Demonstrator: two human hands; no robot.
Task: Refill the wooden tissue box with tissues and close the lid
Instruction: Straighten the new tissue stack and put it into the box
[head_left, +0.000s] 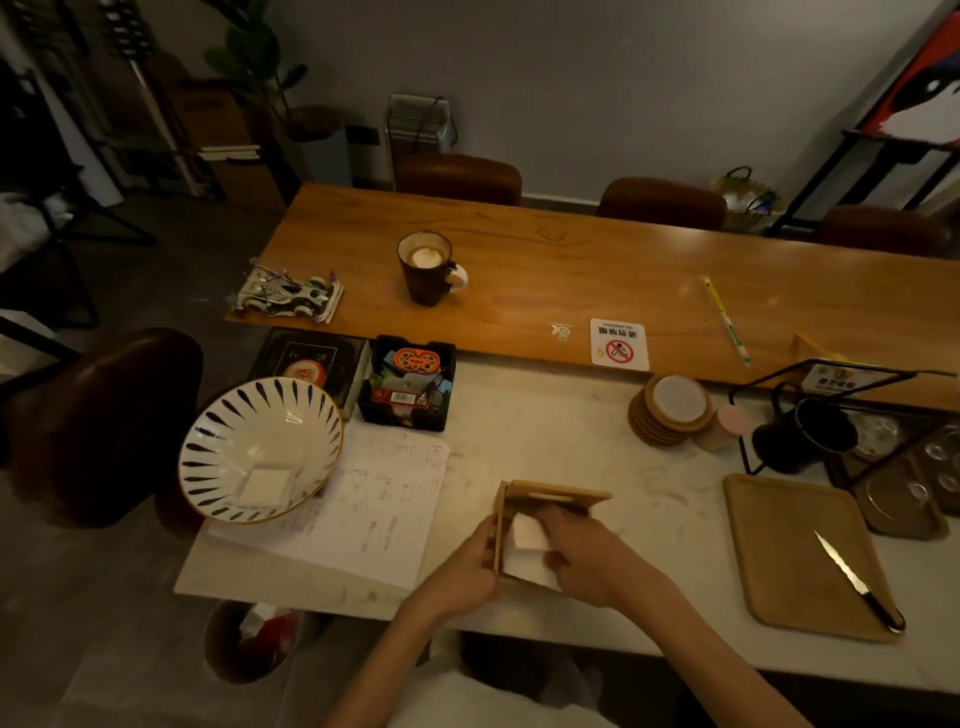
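The wooden tissue box (500, 525) stands on the white table in front of me, its slotted lid (556, 499) raised at the far side. A stack of white tissues (527, 535) lies inside the box. My left hand (467, 566) grips the box's left wall. My right hand (587, 556) rests on the tissues from the right, fingers curled over them, hiding the box's right side. A folded tissue (267, 486) lies in the striped bowl (244, 415) at the left.
Paper sheets (384, 509) lie left of the box. A wooden tray (779, 551) with a knife (857, 582) sits at the right. A coaster stack (670, 410), black organiser (408, 389), coffee mug (428, 267) and toy car (285, 293) lie farther away.
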